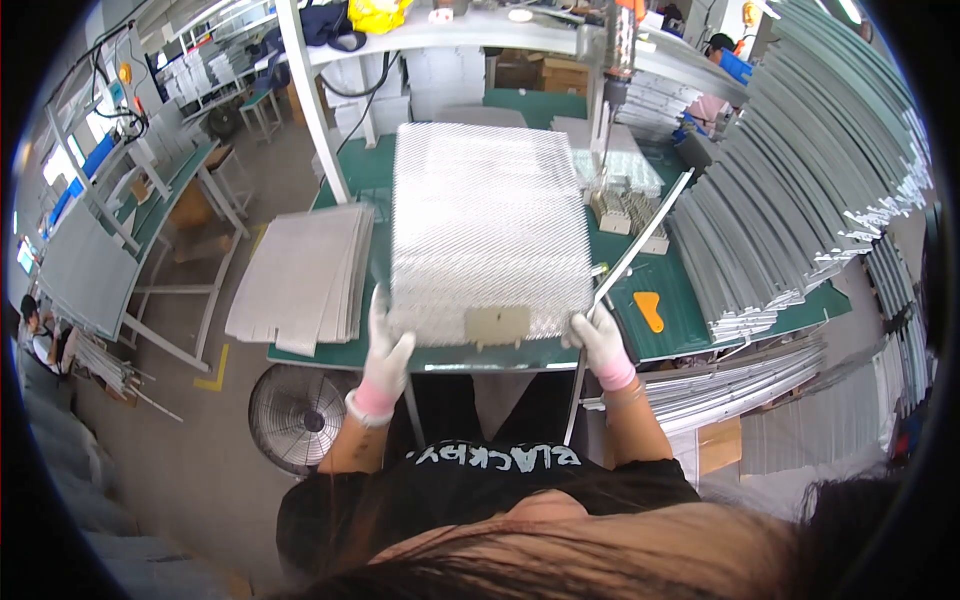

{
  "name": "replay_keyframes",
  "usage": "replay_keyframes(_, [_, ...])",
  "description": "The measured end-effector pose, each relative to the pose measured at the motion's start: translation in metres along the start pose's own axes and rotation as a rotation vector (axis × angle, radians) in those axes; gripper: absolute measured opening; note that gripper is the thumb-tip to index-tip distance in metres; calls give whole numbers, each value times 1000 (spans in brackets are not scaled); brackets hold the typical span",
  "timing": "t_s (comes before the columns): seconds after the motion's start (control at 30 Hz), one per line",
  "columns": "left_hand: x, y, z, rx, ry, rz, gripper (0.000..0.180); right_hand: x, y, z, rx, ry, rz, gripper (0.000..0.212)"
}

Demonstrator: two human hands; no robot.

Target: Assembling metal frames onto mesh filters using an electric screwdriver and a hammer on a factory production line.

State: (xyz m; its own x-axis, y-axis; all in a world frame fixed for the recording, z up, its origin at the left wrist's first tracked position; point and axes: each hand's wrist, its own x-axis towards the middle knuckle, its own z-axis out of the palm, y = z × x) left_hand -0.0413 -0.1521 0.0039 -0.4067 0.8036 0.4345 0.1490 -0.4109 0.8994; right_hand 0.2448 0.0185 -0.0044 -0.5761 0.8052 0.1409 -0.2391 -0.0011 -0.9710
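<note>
A silvery metal mesh sheet [490, 220] lies in front of me over the green worktable, its near edge at the table's front. A small beige rectangular piece [498, 322] sits at the middle of that near edge. My left hand [390, 345], in a white glove with a pink cuff, is closed on the sheet's near left corner. My gloved right hand [602, 345] is closed at the near right corner. A slim pale metal strip [645, 235] slants up and right from the right fingers; whether they grip it too is unclear.
Flat pale sheets [300, 270] are stacked left on the green table [655, 275]. An orange scraper-like tool [649, 311] and small metal blocks [630, 215] lie right, before a tall stack of grey framed panels [790, 180]. A power driver [620, 60] hangs above. A floor fan [300, 418] stands lower left.
</note>
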Motion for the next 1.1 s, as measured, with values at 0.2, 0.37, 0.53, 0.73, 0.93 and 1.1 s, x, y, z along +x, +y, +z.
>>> replay_keyframes(0.2, [-37,35,-46,-156,46,-48,51,-8,-57,56,-100,-10,-284,7])
replay_keyframes(0.37, [34,90,-39,-129,271,91,27,55,-75,61,-247,65,-554,27])
replay_keyframes(0.53, [91,57,-30,58,314,206,19,85,-64,64,-476,387,-637,32])
replay_keyframes(0.73, [108,41,-39,-175,213,188,17,87,-69,71,-519,472,-699,34])
replay_keyframes(0.93, [111,7,-43,-91,187,110,20,103,-48,63,-249,246,-611,8])
replay_keyframes(1.1, [71,-64,-53,137,106,-82,28,81,26,35,-554,215,-428,23])
